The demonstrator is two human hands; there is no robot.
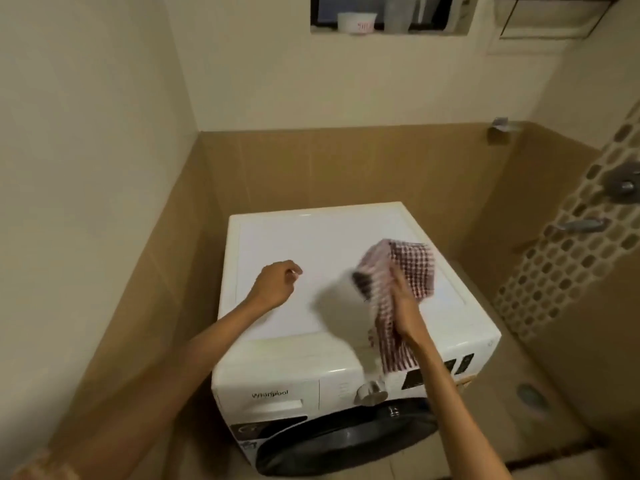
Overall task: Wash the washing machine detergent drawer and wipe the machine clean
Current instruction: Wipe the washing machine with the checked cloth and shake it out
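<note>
Cloth (412, 268), checked red and white, is gripped in the right hand (405, 306), whose fingers are closed round its middle. One end is bunched up beyond the hand and the other trails down toward the person. The cloth is blurred, so I cannot tell whether it touches the surface beneath. It is held over the right half of the washer (294, 237) top, and its lower end hangs in front of the control panel.

The left hand (275, 282) is over the left half of the top, well apart from the cloth. Its fingers are loosely curled and plainly grip nothing. I cannot tell whether it rests on the top or hovers just above it.

The washer is white and stands in a corner. Its drawer (273, 398) is at the upper left of the front and pushed in flush. To the right of the drawer are a round knob (370, 393) and a dark display (414, 377), the latter partly hidden by the right forearm. The dark round door (346, 441) is below them.

The wall (346, 168) behind is tan tile below and cream above. A ledge high up holds a white bowl (356, 21). On the right wall a mosaic strip (571, 258) runs past metal taps (620, 185). A drain (530, 396) is set in the floor, right of the washer.
</note>
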